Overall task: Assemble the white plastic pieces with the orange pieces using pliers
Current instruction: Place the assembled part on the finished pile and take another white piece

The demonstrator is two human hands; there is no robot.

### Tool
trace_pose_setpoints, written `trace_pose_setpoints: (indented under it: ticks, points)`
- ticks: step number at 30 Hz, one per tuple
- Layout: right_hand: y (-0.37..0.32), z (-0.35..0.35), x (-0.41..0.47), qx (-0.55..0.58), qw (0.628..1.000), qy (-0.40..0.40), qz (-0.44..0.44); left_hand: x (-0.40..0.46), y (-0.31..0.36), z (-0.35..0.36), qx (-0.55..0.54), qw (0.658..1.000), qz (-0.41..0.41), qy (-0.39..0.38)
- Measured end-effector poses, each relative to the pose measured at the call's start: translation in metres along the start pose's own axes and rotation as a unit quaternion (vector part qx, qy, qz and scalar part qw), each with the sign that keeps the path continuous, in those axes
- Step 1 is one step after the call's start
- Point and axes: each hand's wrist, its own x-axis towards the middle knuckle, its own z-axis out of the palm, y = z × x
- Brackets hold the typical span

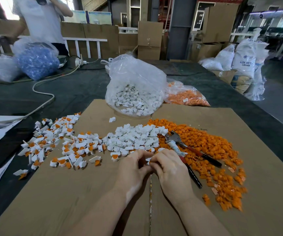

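Both my hands, left hand [132,165] and right hand [169,167], pinch one small white plastic piece [148,158]; red-handled metal pliers [186,151] lie just right.

Your forearms are bare to the frame edge, no sleeves showing. Left hand [134,165] and right hand [169,169]: no gloves, rings, or watch visible.

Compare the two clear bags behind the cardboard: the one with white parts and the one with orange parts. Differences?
The bag of white pieces stands upright on the far edge of the cardboard sheet, mouth gaping toward the camera; the bag of orange pieces lies low and flat on the dark table to its right. The white one bulges far taller and partly hides the orange one. Both are clear plastic holding loose small parts.
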Motion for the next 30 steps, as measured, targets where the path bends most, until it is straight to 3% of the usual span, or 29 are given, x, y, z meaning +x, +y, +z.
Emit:
trace_pose_setpoints:
  ticks: [6, 11, 17, 23, 26, 30]
  points:
    - [0.001, 0.001, 0.000, 0.007, 1.000, 0.015, 0.015, 0.000, -0.003, 0.001, 0.019, 1.000, 0.007, 0.016]
    - [0.004, 0.000, 0.000, 0.002, 0.997, 0.053, 0.064, 0.000, -0.008, -0.005, -0.006, 0.994, -0.036, 0.101]
    - [0.007, 0.004, -0.001, -0.012, 0.994, 0.065, 0.092, 0.008, -0.025, -0.025, 0.084, 0.978, -0.087, 0.172]
    - [0.007, 0.006, 0.000, -0.035, 0.996, 0.046, 0.061, 0.012, -0.035, -0.038, 0.128, 0.956, -0.132, 0.231]
    - [0.005, 0.008, 0.001, -0.050, 0.998, 0.008, 0.034, 0.011, -0.033, -0.036, 0.177, 0.946, -0.091, 0.256]
    - [0.001, 0.009, 0.004, -0.084, 0.996, -0.041, 0.009, 0.012, -0.029, -0.029, 0.212, 0.958, 0.013, 0.192]
